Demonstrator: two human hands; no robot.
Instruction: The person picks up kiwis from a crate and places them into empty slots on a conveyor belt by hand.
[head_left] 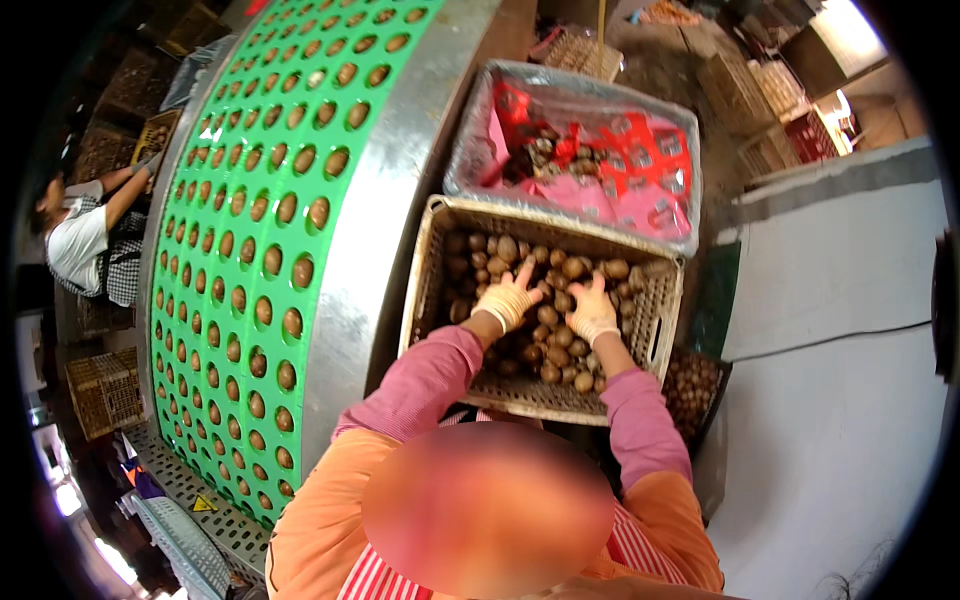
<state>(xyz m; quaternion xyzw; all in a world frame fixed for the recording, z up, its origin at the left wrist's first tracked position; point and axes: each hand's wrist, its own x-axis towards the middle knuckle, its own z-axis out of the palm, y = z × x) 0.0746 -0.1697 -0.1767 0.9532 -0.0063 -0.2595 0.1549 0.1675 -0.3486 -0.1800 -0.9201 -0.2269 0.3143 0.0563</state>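
Eggs, brown, loose (547, 315): we list a crowded layer beneath and around both hands, lying inside a pale slatted crate (540, 408). Left hand (508, 300), in a cream glove with bare fingertips: fingers parted, reaching down onto the eggs; whether it has hold of one, we cannot tell. Right hand (594, 308), gloved alike, just beside the left: fingers part-spread and pointing away from the body, touching the layer; its hold, too, we cannot tell.

Beyond the hands we enter a second crate, plastic-lined (600, 72), its contents red and pink sheets (650, 150) with a dark heap at the middle.

To the left of the hands we record a green cupped conveyor belt (280, 290), brown eggs seated singly in its cups, with a smooth metal border (370, 200) on the side nearer the grip. Well left, past the belt, we note a co-worker (80, 245) in a white top.

Right of the hands: a white wall (830, 430) crossed by a black cable (830, 343).
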